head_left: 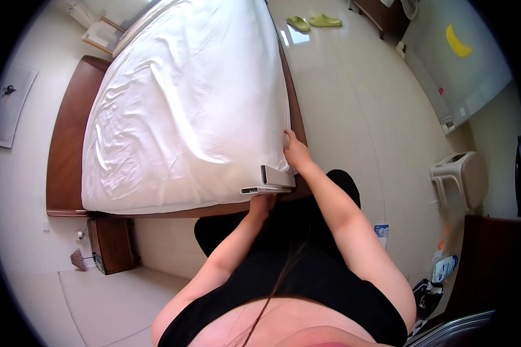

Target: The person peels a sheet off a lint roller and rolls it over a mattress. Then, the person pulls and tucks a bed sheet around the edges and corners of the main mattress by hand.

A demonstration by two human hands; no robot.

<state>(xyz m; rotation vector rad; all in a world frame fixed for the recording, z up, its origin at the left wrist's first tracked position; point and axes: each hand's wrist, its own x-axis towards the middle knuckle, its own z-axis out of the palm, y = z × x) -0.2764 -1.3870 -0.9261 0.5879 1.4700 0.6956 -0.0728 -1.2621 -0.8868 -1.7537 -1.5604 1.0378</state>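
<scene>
A white fitted-looking sheet (173, 104) covers the mattress, with wrinkles across its far side. At the near right corner of the bed sits a white angled plastic piece (276, 176), two flat hollow arms meeting near the corner. My left hand (263, 203) is just below this piece, against the near side of the mattress; its fingers are mostly hidden. Along the right side, my right hand (296, 151) is closed on the sheet's edge, with a finger and thumb showing and the others out of sight.
A brown bed frame (298, 118) borders the mattress. Green slippers (325, 21) lie on the tiled floor (353, 104). A beige plastic stool (466, 176) stands at the right, and a brown nightstand (113, 246) at the lower left. Packages (444, 269) lie at the lower right.
</scene>
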